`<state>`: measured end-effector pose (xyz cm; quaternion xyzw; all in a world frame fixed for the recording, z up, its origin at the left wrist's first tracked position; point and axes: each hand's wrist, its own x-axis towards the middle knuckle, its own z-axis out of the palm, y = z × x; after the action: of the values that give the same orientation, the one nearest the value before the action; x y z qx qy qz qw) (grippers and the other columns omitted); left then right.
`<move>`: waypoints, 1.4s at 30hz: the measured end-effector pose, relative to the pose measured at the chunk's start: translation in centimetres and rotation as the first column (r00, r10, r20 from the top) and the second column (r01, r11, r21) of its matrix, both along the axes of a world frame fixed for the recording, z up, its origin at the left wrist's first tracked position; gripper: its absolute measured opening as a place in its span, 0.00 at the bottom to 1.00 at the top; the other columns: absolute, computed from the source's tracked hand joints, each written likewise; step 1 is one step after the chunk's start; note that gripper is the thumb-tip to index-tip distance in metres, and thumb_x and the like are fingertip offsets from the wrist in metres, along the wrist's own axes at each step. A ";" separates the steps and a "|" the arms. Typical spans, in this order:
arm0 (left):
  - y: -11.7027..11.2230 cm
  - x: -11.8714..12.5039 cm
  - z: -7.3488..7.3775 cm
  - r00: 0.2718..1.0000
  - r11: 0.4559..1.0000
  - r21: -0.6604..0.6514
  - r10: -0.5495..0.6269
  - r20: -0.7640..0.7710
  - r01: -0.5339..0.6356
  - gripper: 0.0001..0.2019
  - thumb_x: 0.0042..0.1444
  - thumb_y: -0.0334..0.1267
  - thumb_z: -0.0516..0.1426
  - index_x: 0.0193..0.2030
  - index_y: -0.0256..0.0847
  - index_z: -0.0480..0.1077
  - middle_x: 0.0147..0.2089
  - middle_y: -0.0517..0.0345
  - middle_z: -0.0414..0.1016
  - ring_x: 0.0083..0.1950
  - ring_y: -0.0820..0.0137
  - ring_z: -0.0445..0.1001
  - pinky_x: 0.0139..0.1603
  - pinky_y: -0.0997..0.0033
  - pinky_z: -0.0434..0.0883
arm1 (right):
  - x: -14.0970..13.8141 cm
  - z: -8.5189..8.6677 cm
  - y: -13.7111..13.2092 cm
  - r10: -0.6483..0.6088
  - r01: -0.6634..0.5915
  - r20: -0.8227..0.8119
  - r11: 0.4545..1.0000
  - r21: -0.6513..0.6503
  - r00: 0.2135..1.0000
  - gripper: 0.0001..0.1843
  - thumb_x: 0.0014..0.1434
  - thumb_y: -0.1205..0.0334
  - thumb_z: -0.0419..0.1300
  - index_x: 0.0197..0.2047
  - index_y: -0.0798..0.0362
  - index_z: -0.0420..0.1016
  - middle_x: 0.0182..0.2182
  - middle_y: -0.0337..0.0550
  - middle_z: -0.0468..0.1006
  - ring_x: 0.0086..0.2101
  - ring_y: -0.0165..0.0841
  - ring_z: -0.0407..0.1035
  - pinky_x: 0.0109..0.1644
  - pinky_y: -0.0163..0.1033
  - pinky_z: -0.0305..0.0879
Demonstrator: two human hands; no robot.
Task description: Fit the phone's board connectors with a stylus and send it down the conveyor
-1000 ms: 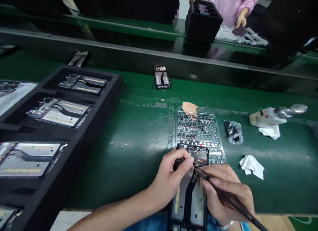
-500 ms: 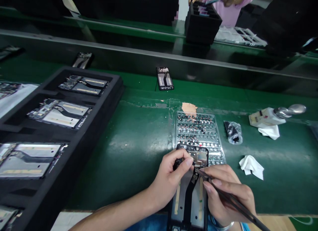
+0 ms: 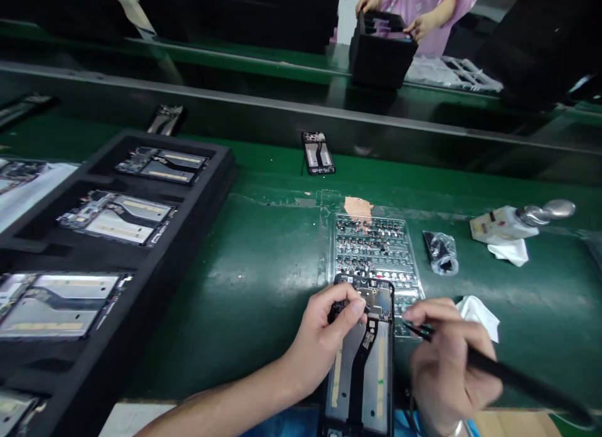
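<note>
The left hand (image 3: 324, 336) closes its grip on the upper edge of an opened phone frame (image 3: 362, 362) at lower centre, thumb and forefinger pinning it flat, apparently to steady it. The right hand (image 3: 444, 368) pinches black tweezers (image 3: 493, 371), tips beside the frame and over a clear parts tray (image 3: 374, 252) set just above for easy reach. White wipes (image 3: 480, 311), a small bag (image 3: 439, 252) and a dispenser (image 3: 510, 221) lie at right on the green desk (image 3: 263, 261); a black foam tray (image 3: 155, 249) of frames fills the left. Another person's hands work at a black box (image 3: 380, 48), upper right.
</note>
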<state>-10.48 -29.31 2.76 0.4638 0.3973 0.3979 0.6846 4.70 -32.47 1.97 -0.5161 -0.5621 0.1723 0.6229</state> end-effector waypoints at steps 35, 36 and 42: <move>1.7 -0.5 -1.7 0.792 0.197 0.973 0.571 -0.217 0.124 0.05 0.51 0.24 0.58 0.35 0.34 0.71 0.40 0.46 0.75 0.45 0.63 0.72 0.41 0.63 0.71 | -0.1 -0.3 0.1 0.122 -0.190 -0.155 0.789 -0.584 0.980 0.10 0.57 0.54 0.56 0.32 0.51 0.62 0.23 0.31 0.61 0.23 0.25 0.57 0.28 0.28 0.59; 1.7 -0.5 -1.7 0.801 0.219 0.969 0.556 -0.222 0.117 0.05 0.51 0.25 0.59 0.35 0.34 0.71 0.40 0.46 0.75 0.45 0.63 0.72 0.41 0.63 0.71 | -0.1 -0.4 0.1 0.120 -0.199 -0.172 0.786 -0.586 0.978 0.10 0.57 0.54 0.56 0.32 0.51 0.62 0.23 0.31 0.61 0.24 0.24 0.57 0.28 0.28 0.59; 1.4 -0.6 -1.4 0.867 0.376 0.924 0.434 -0.246 0.074 0.10 0.52 0.25 0.57 0.42 0.36 0.69 0.43 0.47 0.73 0.47 0.64 0.71 0.44 0.64 0.69 | -0.1 -0.5 0.0 0.061 -0.236 -0.298 0.763 -0.601 0.953 0.11 0.57 0.53 0.57 0.33 0.50 0.61 0.23 0.31 0.59 0.23 0.24 0.55 0.27 0.28 0.57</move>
<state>-11.13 -27.88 1.35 0.7914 0.3099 0.5039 0.1541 4.60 -32.48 1.47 -0.6208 -0.4243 0.4658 0.4664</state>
